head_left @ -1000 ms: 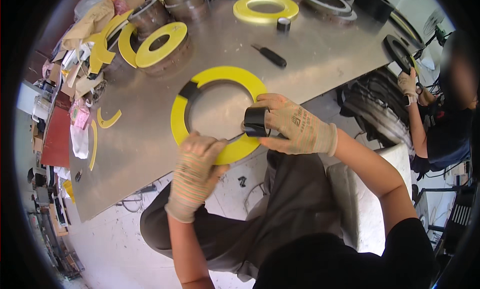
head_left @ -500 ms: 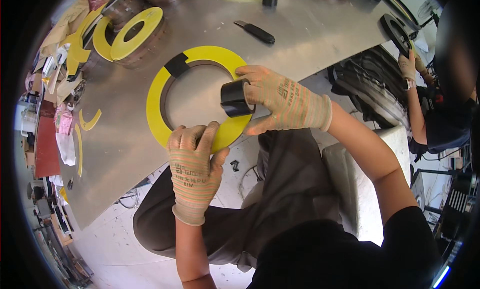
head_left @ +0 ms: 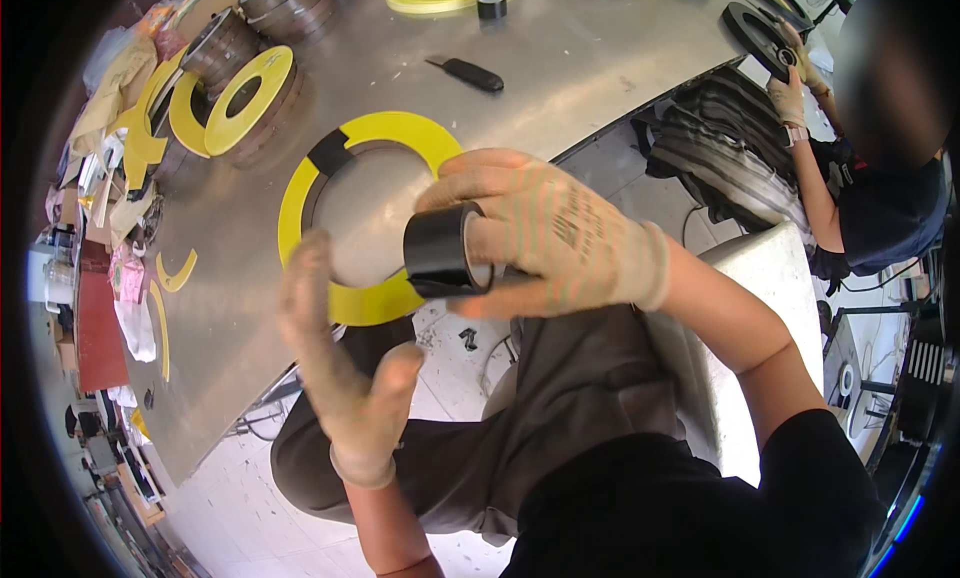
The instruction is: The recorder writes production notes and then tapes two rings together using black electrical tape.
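Note:
A yellow flat ring lies near the metal table's front edge, a black tape band wrapped across its upper left. My right hand, in a striped work glove, holds a roll of black tape with fingers through its core. The roll hangs over the ring's right side, and that part of the ring is hidden. My left hand, also gloved, is raised at the ring's near left, fingers stretched and thumb apart. It is blurred and holds nothing.
On the metal table lie a black-handled knife, a small black tape roll and curved yellow offcuts. More yellow rings stand at the far left beside scrap. At right, another person holds a black ring.
My left hand has come off the ring's near edge and opened. My right hand, still holding the tape roll, has shifted slightly left and appears larger. The view has shifted a little.

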Available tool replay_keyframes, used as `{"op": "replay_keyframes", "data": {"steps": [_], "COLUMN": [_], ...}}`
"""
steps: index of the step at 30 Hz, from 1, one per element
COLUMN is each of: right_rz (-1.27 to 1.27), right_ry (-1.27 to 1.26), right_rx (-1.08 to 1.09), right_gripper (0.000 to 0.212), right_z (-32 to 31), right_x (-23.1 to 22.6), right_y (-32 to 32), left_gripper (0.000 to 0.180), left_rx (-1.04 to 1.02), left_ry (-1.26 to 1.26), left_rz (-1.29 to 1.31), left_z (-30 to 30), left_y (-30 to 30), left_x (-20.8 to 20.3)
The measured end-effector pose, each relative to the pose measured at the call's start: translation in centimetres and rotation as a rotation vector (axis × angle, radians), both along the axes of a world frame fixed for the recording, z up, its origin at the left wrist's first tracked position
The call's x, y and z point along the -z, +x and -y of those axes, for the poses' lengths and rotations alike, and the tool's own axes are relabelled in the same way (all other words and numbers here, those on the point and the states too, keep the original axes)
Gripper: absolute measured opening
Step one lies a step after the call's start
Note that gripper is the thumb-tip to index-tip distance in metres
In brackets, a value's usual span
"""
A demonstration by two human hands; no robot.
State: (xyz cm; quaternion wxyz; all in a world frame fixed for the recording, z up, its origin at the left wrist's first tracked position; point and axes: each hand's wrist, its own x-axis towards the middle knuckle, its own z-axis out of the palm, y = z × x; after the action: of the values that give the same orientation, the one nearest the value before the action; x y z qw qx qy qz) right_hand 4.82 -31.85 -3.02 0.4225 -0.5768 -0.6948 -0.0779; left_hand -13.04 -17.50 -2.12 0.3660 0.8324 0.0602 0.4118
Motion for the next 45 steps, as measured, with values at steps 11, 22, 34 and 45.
{"op": "replay_keyframes", "data": {"steps": [11,22,34,45], "right_rz": [-0.191,-0.632,-0.291,-0.430], "right_ry": [-0.157,-0.405,-0.185,-0.287], "right_rx": [0.006,0.024,0.293,0.286], "right_gripper": [0.030,0.040,0.039,0.035], "right_z": [2.8,4.4,3.0,2.7], "right_x": [-0.6,3.8,5.1,6.5], "right_y": [-6.6,-10.7,-11.4,-10.3], "left_gripper": [0.015,0.026,0.026,0.022], "left_rx": [0.039,0.078,-0.090,-0.244], "left_ry": [-0.006,-0.529,-0.338,-0.220], "left_rz": [0.007,-0.223,-0.173,-0.363], "left_z": [3.5,4.9,1.3,0.2], "left_y": [-4.0,-4.7,0.7,2.3], "left_x": [-2.1,1.3,2.5,3.9]}}
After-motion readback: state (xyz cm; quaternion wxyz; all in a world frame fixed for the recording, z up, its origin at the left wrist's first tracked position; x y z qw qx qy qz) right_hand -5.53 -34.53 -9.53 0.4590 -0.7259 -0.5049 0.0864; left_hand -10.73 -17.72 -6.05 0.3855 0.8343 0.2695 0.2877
